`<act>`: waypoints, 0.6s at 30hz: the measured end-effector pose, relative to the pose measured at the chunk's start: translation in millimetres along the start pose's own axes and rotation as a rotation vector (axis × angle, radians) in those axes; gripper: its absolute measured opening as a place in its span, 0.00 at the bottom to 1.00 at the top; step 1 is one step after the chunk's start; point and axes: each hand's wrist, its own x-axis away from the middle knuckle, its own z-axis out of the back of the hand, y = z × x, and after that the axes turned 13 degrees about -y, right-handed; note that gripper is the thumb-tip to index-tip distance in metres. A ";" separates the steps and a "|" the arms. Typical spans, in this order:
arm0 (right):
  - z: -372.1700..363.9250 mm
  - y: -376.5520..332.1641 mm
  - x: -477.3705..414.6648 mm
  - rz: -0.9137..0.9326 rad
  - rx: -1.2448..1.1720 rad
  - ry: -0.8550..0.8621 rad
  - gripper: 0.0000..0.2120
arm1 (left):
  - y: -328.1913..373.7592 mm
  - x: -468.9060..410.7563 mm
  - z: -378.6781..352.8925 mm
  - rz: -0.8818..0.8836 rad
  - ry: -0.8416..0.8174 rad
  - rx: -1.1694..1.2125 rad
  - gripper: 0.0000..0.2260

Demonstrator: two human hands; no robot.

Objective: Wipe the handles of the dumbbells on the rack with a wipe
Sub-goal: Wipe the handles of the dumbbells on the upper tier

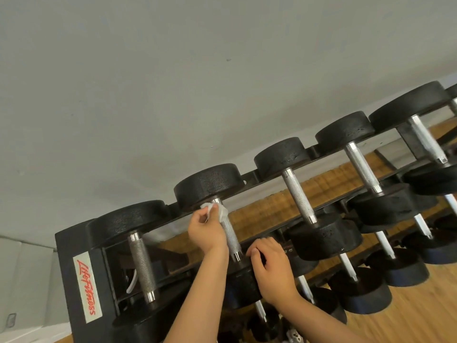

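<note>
The left hand (205, 233) pinches a crumpled white wipe (215, 211) against the far end of a dumbbell (209, 186) handle (231, 235). This dumbbell sits second from the left end of the rack (74, 273), on the top row. The right hand (270, 266) lies with bent fingers on that dumbbell's near head at the front rail; whether it grips cannot be told.
</note>
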 end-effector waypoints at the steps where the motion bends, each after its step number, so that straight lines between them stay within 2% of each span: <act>1: 0.6 0.2 -0.5 0.000 0.000 0.001 0.18 | 2.6 -3.9 -0.3 0.035 0.002 0.022 0.05; 4: -0.3 1.6 -0.1 0.005 0.006 0.006 0.17 | 4.8 -3.0 -0.9 0.116 0.014 0.109 0.03; 7: -1.6 2.4 2.1 0.012 0.000 0.010 0.17 | -3.6 11.3 6.0 0.053 -0.039 -0.012 0.07; 10: -0.5 3.3 0.0 0.020 0.006 0.015 0.17 | -2.8 6.2 15.8 -0.012 -0.099 -0.161 0.06; 15: -1.0 4.0 1.2 0.024 -0.007 0.014 0.18 | 3.0 -0.7 17.7 -0.020 -0.118 -0.153 0.07; 18: 0.2 2.2 1.0 0.033 -0.014 0.014 0.18 | -7.2 7.0 32.5 -0.066 -0.228 -0.277 0.07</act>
